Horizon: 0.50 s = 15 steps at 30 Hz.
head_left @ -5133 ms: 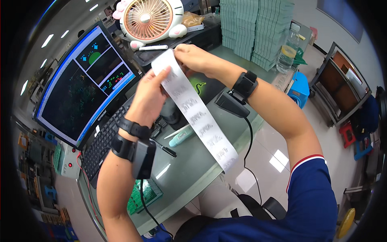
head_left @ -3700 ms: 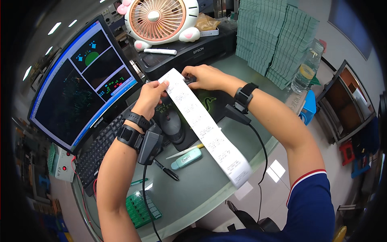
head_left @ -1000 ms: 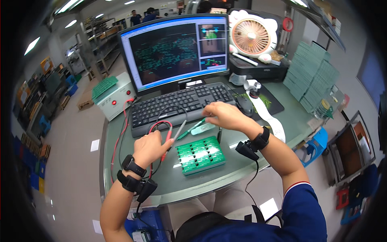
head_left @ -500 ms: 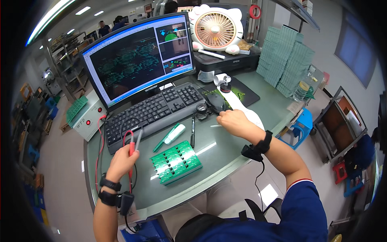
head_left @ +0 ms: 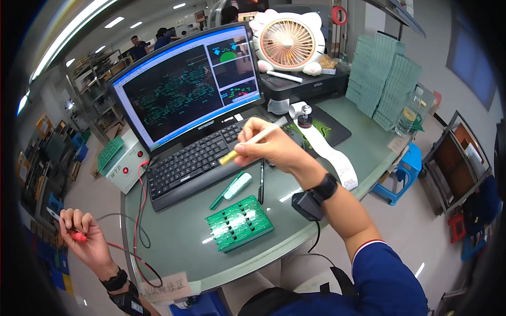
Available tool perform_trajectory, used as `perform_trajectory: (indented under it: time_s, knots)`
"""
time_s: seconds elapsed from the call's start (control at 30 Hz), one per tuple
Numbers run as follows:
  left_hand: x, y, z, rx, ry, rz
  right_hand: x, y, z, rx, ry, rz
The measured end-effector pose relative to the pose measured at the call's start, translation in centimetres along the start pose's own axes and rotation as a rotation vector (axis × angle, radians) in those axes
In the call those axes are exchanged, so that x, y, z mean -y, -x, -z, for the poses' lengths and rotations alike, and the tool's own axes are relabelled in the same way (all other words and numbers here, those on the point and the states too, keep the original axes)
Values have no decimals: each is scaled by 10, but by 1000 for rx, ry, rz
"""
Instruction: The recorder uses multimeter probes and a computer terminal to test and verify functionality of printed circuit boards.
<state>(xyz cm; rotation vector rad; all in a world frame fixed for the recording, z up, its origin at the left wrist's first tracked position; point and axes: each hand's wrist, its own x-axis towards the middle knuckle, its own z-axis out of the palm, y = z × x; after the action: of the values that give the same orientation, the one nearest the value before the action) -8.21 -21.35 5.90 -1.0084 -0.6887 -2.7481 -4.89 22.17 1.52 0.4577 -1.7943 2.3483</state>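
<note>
My left hand is out past the table's left edge, fingers closed round a red test probe with its wire trailing back to the table. A slim metal tool like tweezers sticks out above the same fingers. In front of the keyboard, my right hand is raised, pinching a white stick with a yellow end, slanted down to the left. Below it lies a block of green circuit boards, beside a green pen, a white-and-green marker and a black pen.
A monitor stands behind the keyboard, left of a printer bearing a white fan. A white box with red terminals is at the left edge. Paper strip, board stacks and a bottle are right.
My left hand has swung left and down, off the table, with the probe and metal tool. The right hand has lifted leftward from beside the mouse, the stick in its fingers. The view has shifted slightly.
</note>
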Motion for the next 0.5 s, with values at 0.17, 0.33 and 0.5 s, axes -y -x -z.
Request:
perform_trajectory:
  time_s: [0.17, 0.33, 0.5]
  knots:
    - [46, 3, 4, 99, 62, 230, -42, -10, 20, -26, -120, -108]
    - [91, 0, 55, 67, 1, 328, -47, -3, 18, 26, -294, -135]
    - [113, 13, 67, -30, -86, 346, -62, -7, 21, -10, -146, -21]
